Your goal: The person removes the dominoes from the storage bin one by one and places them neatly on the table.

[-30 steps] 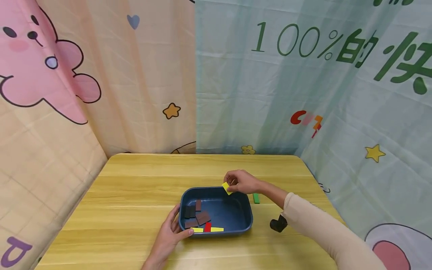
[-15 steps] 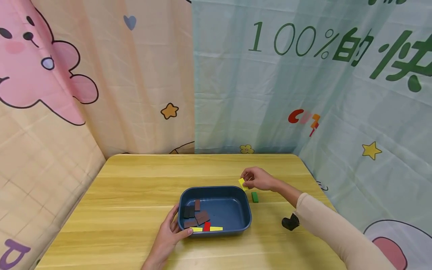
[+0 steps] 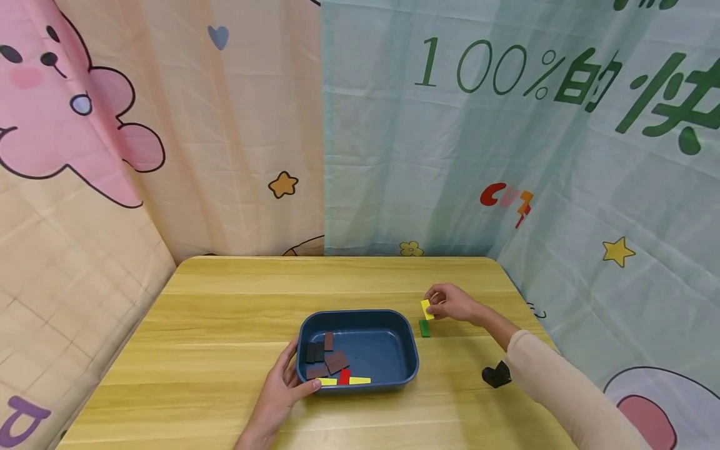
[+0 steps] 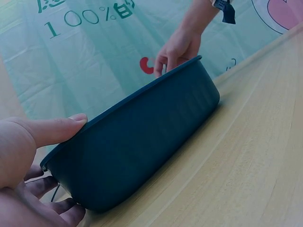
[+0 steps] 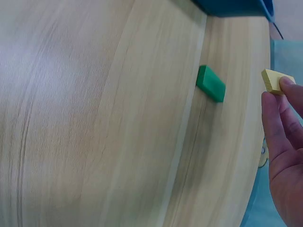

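A yellow rectangular block (image 3: pixel 426 309) is pinched between the thumb and fingers of my right hand (image 3: pixel 454 305). It is held in the air close to a green block (image 5: pixel 211 84), which lies on the table to the right of the blue plastic bin (image 3: pixel 394 382). My left hand (image 3: pixel 275 394) holds the bin at its near left corner. In the left wrist view the thumb (image 4: pixel 59 130) lies on the rim, with the fingers curled against the outer wall. Inside the bin's left part are brown blocks (image 3: pixel 337 361), black blocks (image 3: pixel 315 352), a red block (image 3: pixel 345 377) and yellow blocks (image 3: pixel 360 380).
The wooden table (image 3: pixel 236 300) carries everything. A black device (image 3: pixel 497 375) appears beside the right sleeve (image 3: pixel 554 381). Printed curtains (image 3: pixel 371 156) hang around the back and sides of the table.
My right hand has carried the yellow block from over the bin's far right rim rightward, to beside the green block. The left hand keeps its place on the bin.
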A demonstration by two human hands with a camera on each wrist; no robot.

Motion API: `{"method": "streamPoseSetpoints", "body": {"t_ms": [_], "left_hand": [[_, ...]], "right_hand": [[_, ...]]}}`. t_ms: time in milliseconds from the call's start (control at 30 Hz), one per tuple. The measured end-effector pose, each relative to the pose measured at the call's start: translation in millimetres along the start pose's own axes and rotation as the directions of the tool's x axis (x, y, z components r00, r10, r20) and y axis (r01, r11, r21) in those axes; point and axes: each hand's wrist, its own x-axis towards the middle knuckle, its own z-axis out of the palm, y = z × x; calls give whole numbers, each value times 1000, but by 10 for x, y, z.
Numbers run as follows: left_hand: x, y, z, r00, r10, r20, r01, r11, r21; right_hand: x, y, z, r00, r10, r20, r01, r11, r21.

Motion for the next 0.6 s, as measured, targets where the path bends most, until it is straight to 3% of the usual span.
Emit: {"method": "streamPoseSetpoints", "body": {"t_ms": [267,433,600], "left_hand": [[-15,27,-24,1000,3,8,-3,1000,-17],[-18,29,-24,999,25,27,-24,999,-21],[-21,10,-25,999,22,33,-21,999,-31]], "right_hand": [[-32,282,-26,998,57,25,-58,998,40],[-45,480,28,993,116,-17,-115,992,56],[-64,547,88,991,118,-69,-121,992,-46]]}}
